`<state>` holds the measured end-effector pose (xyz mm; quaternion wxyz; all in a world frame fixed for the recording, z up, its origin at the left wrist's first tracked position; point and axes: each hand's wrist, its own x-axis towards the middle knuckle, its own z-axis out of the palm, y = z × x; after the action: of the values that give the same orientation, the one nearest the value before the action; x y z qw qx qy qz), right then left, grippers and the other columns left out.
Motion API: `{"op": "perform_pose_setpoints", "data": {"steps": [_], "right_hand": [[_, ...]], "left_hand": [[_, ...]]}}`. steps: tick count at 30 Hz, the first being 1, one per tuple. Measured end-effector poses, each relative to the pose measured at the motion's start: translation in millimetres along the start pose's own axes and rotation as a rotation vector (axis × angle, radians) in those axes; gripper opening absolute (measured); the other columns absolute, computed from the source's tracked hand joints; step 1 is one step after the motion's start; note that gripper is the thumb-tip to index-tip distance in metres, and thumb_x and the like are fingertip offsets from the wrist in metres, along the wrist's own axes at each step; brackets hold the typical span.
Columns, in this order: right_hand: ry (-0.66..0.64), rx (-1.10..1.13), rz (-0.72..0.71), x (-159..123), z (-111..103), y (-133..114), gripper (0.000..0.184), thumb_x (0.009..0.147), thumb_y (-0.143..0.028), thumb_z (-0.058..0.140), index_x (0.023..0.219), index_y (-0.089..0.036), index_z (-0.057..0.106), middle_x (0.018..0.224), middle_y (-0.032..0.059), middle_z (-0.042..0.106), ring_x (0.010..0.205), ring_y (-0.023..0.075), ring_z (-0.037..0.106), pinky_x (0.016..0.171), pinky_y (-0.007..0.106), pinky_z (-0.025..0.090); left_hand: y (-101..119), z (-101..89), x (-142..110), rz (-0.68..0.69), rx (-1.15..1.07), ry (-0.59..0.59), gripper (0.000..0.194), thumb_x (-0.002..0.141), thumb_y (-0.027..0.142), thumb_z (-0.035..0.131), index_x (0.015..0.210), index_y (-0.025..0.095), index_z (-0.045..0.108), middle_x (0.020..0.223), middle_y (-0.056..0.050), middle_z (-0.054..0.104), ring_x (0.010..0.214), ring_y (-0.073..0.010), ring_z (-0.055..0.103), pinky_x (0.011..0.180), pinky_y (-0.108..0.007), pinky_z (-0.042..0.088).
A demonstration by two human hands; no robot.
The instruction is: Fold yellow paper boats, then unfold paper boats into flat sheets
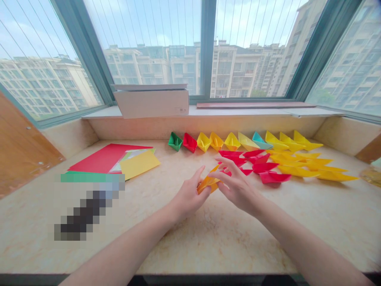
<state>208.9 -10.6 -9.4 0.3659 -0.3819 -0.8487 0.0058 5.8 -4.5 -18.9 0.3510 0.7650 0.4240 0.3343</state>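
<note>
A small folded piece of orange-yellow paper (208,182) is held up over the middle of the counter. My left hand (189,194) is closed on its left side, thumb at the near edge. On the other side, my right hand (239,184) curves its fingers over the paper's right and upper edges, and its thumb meets the near right edge. Both hands partly cover the paper, so its full shape is hidden. Just beyond my right hand lie several red paper boats (263,163), some partly blocked by its fingers.
Along the back stand more boats, among them a green boat (175,141) and a light-blue boat (261,141). Several yellow boats (300,165) are grouped at the right. Left are red sheets (95,159) and a yellow sheet (139,163). A white box (151,103) sits on the sill.
</note>
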Motion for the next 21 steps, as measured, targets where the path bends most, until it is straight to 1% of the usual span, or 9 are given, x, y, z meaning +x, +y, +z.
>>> {"op": "perform_pose_setpoints", "data": {"steps": [2, 5, 7, 10, 13, 15, 17, 19, 21], "right_hand": [[-0.022, -0.016, 0.004, 0, -1, 0, 0.036, 0.089, -0.006, 0.053, 0.114, -0.028, 0.065, 0.150, 0.0090, 0.037, 0.123, 0.0281, 0.055, 0.102, 0.051, 0.051], [-0.051, -0.040, 0.004, 1, -1, 0, 0.026, 0.088, -0.007, 0.055, 0.103, -0.025, 0.067, 0.145, 0.0099, 0.045, 0.124, 0.0292, 0.055, 0.101, 0.051, 0.050], [-0.085, -0.083, -0.001, 0, 0, 1, 0.025, 0.086, -0.008, 0.059, 0.103, -0.025, 0.067, 0.141, 0.0099, 0.050, 0.122, 0.0297, 0.056, 0.099, 0.051, 0.051], [-0.149, -0.140, -0.020, 0, 1, 3, 0.029, 0.085, -0.009, 0.063, 0.109, -0.026, 0.067, 0.136, 0.0098, 0.056, 0.117, 0.0292, 0.059, 0.097, 0.049, 0.051], [-0.201, -0.154, -0.007, 1, 2, 5, 0.021, 0.087, -0.011, 0.063, 0.103, -0.023, 0.069, 0.119, 0.0086, 0.064, 0.109, 0.0270, 0.061, 0.094, 0.046, 0.052], [-0.199, -0.166, 0.020, 1, 2, 6, 0.019, 0.087, -0.010, 0.062, 0.098, -0.022, 0.071, 0.112, 0.0082, 0.066, 0.106, 0.0267, 0.062, 0.092, 0.046, 0.053], [-0.170, -0.184, 0.042, 1, 1, 6, 0.020, 0.087, -0.009, 0.061, 0.097, -0.022, 0.073, 0.113, 0.0092, 0.065, 0.106, 0.0277, 0.061, 0.091, 0.047, 0.053], [-0.146, -0.200, 0.050, 1, 2, 4, 0.022, 0.086, -0.008, 0.060, 0.096, -0.021, 0.074, 0.120, 0.0106, 0.063, 0.110, 0.0291, 0.059, 0.093, 0.048, 0.052], [-0.134, -0.204, 0.054, 0, 3, 2, 0.022, 0.085, -0.007, 0.060, 0.093, -0.021, 0.074, 0.126, 0.0112, 0.060, 0.115, 0.0300, 0.057, 0.095, 0.049, 0.051]], "left_hand": [[0, -0.4, 0, 0.010, 0.008, -0.012, 0.070, 0.091, 0.034, 0.054, 0.153, 0.017, 0.025, 0.083, -0.001, 0.067, 0.070, -0.0172, 0.060, 0.064, -0.028, 0.044], [0, -0.6, -1, 0.012, 0.061, -0.035, 0.070, 0.091, 0.030, 0.053, 0.153, 0.017, 0.025, 0.081, -0.001, 0.068, 0.068, -0.0176, 0.061, 0.064, -0.029, 0.045], [0, -0.8, -3, 0.028, 0.085, -0.045, 0.069, 0.089, 0.026, 0.054, 0.152, 0.018, 0.027, 0.090, -0.003, 0.071, 0.076, -0.0193, 0.065, 0.070, -0.032, 0.049], [0, -1.6, -4, 0.063, 0.098, -0.058, 0.067, 0.087, 0.021, 0.055, 0.150, 0.022, 0.032, 0.112, -0.008, 0.071, 0.094, -0.0231, 0.068, 0.085, -0.038, 0.051], [0, -3.5, -3, 0.110, 0.149, -0.061, 0.067, 0.084, 0.018, 0.058, 0.147, 0.024, 0.035, 0.121, -0.010, 0.068, 0.104, -0.0254, 0.066, 0.094, -0.043, 0.050], [-1, -5.9, -2, 0.186, 0.213, -0.024, 0.060, 0.082, 0.014, 0.060, 0.139, 0.023, 0.044, 0.129, -0.011, 0.063, 0.115, -0.0264, 0.061, 0.101, -0.046, 0.046], [-2, -9.0, 1, 0.264, 0.300, 0.020, 0.044, 0.082, 0.010, 0.059, 0.124, 0.022, 0.055, 0.138, -0.012, 0.056, 0.126, -0.0268, 0.054, 0.107, -0.047, 0.041], [-3, -12.0, 3, 0.294, 0.395, 0.042, 0.028, 0.082, 0.008, 0.058, 0.107, 0.021, 0.062, 0.139, -0.012, 0.054, 0.129, -0.0276, 0.051, 0.108, -0.048, 0.041], [-5, -14.2, 4, 0.277, 0.482, 0.035, 0.018, 0.081, 0.008, 0.059, 0.095, 0.019, 0.064, 0.137, -0.012, 0.055, 0.126, -0.0292, 0.053, 0.105, -0.048, 0.044]]}}
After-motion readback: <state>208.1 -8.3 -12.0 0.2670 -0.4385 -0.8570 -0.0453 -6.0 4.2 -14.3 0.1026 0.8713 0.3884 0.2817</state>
